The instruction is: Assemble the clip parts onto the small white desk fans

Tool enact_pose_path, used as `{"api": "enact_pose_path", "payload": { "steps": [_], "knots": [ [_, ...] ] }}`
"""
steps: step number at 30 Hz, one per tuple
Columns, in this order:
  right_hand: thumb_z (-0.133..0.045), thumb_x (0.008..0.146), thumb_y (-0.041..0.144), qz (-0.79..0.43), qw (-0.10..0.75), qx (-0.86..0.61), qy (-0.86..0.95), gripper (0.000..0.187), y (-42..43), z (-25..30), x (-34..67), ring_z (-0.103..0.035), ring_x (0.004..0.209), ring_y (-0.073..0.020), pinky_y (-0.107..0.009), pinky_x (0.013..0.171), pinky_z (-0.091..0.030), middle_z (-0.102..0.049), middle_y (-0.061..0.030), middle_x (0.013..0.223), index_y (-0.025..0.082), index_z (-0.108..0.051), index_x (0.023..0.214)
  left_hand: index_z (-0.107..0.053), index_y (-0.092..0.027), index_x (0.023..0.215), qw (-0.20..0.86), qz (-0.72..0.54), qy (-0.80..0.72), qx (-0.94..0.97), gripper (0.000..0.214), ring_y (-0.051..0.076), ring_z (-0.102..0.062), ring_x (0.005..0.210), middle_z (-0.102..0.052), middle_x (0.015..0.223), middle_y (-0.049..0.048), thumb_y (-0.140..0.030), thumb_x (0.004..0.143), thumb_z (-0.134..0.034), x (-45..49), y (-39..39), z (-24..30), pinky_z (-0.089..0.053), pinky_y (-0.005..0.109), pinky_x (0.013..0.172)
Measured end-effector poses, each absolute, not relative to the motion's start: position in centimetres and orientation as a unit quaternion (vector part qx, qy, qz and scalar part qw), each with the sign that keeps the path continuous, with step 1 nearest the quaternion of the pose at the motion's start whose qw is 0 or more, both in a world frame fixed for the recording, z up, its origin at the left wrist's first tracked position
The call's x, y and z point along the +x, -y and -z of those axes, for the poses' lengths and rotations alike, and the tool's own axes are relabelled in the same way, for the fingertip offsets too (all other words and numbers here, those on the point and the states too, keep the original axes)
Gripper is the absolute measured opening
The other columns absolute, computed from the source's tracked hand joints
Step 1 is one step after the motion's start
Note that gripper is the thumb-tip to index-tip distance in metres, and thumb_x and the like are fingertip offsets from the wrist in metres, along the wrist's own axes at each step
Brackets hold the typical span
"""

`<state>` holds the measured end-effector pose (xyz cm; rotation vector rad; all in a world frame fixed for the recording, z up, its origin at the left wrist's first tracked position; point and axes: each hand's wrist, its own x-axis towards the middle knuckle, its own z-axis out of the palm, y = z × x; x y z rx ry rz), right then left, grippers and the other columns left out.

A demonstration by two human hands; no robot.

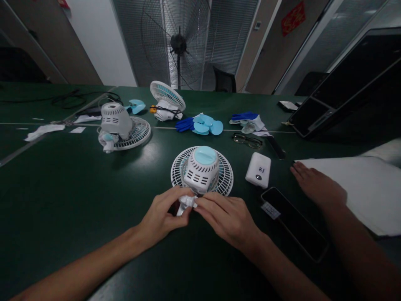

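Face down on the green table lies a small white fan (pixel 200 177), its motor housing up, with a light blue cap (pixel 205 155) on top. A small white plastic joint piece (pixel 187 201) sits at the near edge of its housing; I cannot tell whether it is attached. My left hand (pixel 167 211) pinches this piece between thumb and fingers from the left. From the right, my right hand (pixel 230 215) has its fingertips closed at the piece's right end, and its other fingers lie close to the fan's grille (pixel 226 175).
Another person's hand (pixel 316 184) rests by white sheets (pixel 360 188) at right. Near it lie a phone (pixel 294 221), a white power bank (pixel 258 169) and glasses (pixel 247 141). Farther back are two more fans (pixel 117 123) (pixel 167 102), blue blades (pixel 207 125) and gloves (pixel 249 121).
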<state>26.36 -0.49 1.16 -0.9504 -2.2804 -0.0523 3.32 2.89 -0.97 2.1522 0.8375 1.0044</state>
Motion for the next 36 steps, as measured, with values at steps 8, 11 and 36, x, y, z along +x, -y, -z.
{"api": "enact_pose_path", "payload": {
  "steps": [8,11,36],
  "knots": [
    [-0.058,0.105,0.033,-0.235,0.384,-0.487,0.748,0.028,0.8,-0.8,24.5,-0.068,0.065,-0.0131,-0.025,0.060,-0.050,-0.072,-0.0008,0.074,0.018,-0.070,0.085,-0.062,-0.022,0.117,0.271,-0.380,-0.308,0.829,0.033,0.012,-0.058,0.069,-0.064,0.089,-0.0002,-0.010,0.087,-0.067,3.3,-2.9,1.0,-0.046,0.022,0.061],
    [-0.053,0.106,0.041,-0.398,0.364,-0.534,0.651,0.042,1.0,-0.8,23.8,-0.055,0.043,-0.0097,-0.022,0.046,-0.043,-0.056,0.0055,0.050,0.018,-0.065,0.073,-0.063,-0.022,0.117,0.260,-0.383,-0.308,0.831,0.032,0.013,-0.059,0.071,-0.065,0.089,0.0006,-0.009,0.087,-0.065,3.4,-2.8,0.8,-0.047,0.022,0.063],
    [-0.059,0.103,0.029,-0.057,0.323,-0.415,0.848,0.023,1.0,-1.7,25.7,-0.071,0.081,-0.0168,-0.027,0.063,-0.053,-0.075,-0.0098,0.106,0.017,-0.067,0.120,-0.063,-0.021,0.116,0.290,-0.383,-0.321,0.816,0.030,0.012,-0.057,0.066,-0.064,0.087,-0.0002,-0.012,0.088,-0.066,3.4,-2.8,0.6,-0.046,0.020,0.059]
  ]
}}
